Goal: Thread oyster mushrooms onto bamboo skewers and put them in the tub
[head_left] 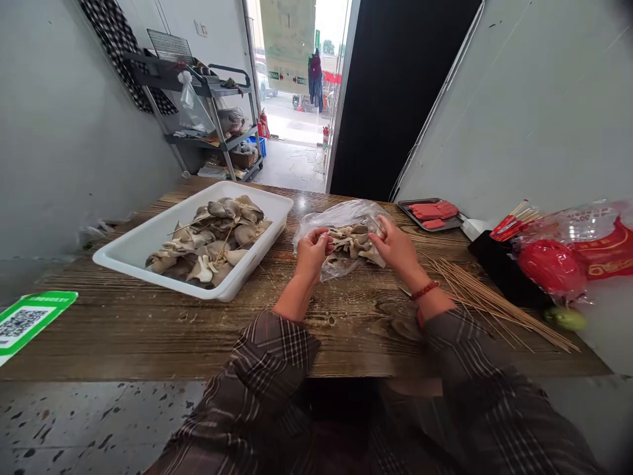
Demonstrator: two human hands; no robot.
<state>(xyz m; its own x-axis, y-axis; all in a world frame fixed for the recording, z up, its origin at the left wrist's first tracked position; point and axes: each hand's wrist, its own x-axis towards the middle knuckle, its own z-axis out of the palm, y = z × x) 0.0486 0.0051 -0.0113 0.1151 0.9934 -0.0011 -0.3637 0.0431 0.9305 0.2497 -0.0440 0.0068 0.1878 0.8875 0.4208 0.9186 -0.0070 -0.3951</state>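
Observation:
A clear plastic bag [341, 216] lies open on the wooden table in front of me, with grey-brown oyster mushrooms [352, 243] in it. My left hand [312, 251] is at the bag's left side, its fingers curled and pinched together; what they hold, if anything, is too small to make out. At the right side of the bag is my right hand [395, 245], thumb and fingers apart and touching or close to the plastic. To the left stands a white plastic tub [115, 256] with a heap of oyster mushrooms [217, 237], thin sticks lying among them.
Bamboo skewers [487, 293] lie loose beside my right forearm. Behind them are a black holder [504, 267] with red-tipped sticks, red packaging [551, 264] and a metal tray [410, 206] of pinkish-red pieces. A QR-code card [37, 320] is at left; a grey trolley [217, 89] stands beyond.

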